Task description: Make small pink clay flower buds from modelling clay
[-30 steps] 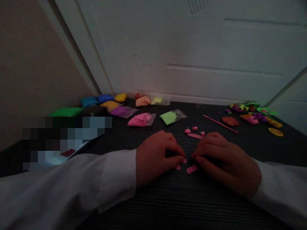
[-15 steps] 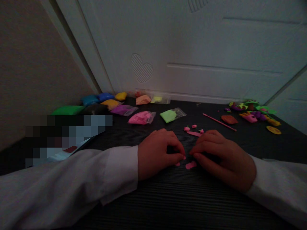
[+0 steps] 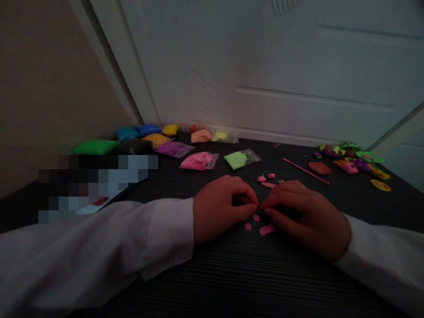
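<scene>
Thumb and fingertips of my left hand (image 3: 227, 201) are pinched together just above the dark table. My right hand (image 3: 308, 216) is pinched as well, its fingertips almost touching those of the left. Whatever lies in either pinch is too small or hidden to make out. Below the fingertips are several flat pink clay discs (image 3: 248, 226), two of them overlapping near my right thumb. Just beyond my hands lie little pink clay rosebuds (image 3: 261, 179) with green bits and a pink flat-bladed tool (image 3: 268, 185), partly covered by my right hand.
Bags of coloured clay, among them pink (image 3: 197, 161) and light green (image 3: 240, 159), spread along the back and left. A pink stick tool (image 3: 306, 171), a reddish-brown lump (image 3: 319, 168) and finished clay pieces (image 3: 346, 165) lie right. A blurred screen-like object (image 3: 109, 194) is at left.
My left fingertips have lifted off the pink disc under them, which now lies uncovered on the table. Both hands' fingertips have come closer together. The view has shifted slightly.
</scene>
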The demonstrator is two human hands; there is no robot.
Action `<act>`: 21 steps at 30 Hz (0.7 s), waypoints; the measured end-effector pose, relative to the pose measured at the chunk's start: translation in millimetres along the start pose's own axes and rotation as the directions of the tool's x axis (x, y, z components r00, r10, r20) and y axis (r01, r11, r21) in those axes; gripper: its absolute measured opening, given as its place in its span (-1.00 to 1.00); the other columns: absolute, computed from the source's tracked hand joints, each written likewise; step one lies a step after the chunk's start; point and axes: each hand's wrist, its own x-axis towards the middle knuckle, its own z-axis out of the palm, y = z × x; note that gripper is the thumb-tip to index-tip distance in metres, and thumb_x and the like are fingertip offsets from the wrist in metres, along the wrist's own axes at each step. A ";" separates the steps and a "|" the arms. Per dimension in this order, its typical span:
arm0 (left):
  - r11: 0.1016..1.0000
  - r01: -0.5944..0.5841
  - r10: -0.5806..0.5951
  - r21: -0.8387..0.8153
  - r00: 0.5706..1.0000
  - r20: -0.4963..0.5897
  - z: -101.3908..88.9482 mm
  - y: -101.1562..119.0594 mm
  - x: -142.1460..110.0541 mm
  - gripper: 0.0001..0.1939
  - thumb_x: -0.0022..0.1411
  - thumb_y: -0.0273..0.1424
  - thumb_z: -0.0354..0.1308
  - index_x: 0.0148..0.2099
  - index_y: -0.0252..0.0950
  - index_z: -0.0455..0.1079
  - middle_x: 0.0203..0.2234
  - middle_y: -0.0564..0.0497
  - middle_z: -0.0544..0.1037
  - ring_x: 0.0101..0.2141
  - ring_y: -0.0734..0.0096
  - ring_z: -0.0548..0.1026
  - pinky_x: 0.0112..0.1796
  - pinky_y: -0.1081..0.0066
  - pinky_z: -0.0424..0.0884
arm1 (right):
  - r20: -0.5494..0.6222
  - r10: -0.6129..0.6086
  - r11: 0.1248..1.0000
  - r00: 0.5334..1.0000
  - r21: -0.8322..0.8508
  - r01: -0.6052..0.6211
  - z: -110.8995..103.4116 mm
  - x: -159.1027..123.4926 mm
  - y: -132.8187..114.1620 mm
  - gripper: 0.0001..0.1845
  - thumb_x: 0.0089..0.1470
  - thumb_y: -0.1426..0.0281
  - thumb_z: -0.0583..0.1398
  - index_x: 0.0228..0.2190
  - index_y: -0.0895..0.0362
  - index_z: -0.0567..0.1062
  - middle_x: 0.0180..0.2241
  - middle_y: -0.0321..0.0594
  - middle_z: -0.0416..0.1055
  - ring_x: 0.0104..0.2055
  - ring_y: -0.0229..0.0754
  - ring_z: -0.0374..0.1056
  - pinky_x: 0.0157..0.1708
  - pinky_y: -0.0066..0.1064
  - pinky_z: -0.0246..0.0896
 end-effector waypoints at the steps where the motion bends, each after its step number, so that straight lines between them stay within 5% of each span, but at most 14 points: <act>1: 1.000 0.002 -0.002 -0.003 1.000 -0.004 -0.1 -0.4 -0.3 -0.90 0.06 -0.44 0.10 -0.33 -0.29 0.42 -0.40 0.08 0.43 -0.29 0.41 0.35 -0.27 0.39 0.24 | -0.012 0.016 0.999 1.000 -0.033 -0.017 -1.9 0.8 3.4 -0.87 0.02 0.46 0.09 -0.36 0.10 0.43 -0.36 -0.25 0.37 -0.26 -0.22 0.26 -0.24 -0.30 0.12; 9: 0.999 -0.032 0.032 0.009 0.999 -0.007 -0.6 -1.8 -2.5 -0.91 0.06 -0.46 0.11 -0.35 -0.29 0.43 -0.40 0.07 0.44 -0.29 0.40 0.34 -0.25 0.39 0.24 | -0.020 0.133 0.955 0.991 -0.264 -0.133 -15.9 -5.6 35.6 -0.77 0.02 0.30 0.09 -0.28 0.15 0.41 -0.30 -0.13 0.35 -0.32 -0.12 0.31 -0.37 -0.22 0.25; 21: 0.999 -0.034 0.034 0.007 0.999 0.011 -1.4 -3.2 -4.6 -0.92 0.06 -0.46 0.11 -0.35 -0.28 0.43 -0.39 0.08 0.44 -0.28 0.42 0.34 -0.24 0.41 0.22 | 0.052 -0.031 0.941 0.998 -0.336 0.047 -11.1 -11.1 38.7 -0.78 0.09 0.41 0.01 -0.26 0.13 0.41 -0.31 -0.18 0.42 -0.33 -0.18 0.35 -0.36 -0.30 0.29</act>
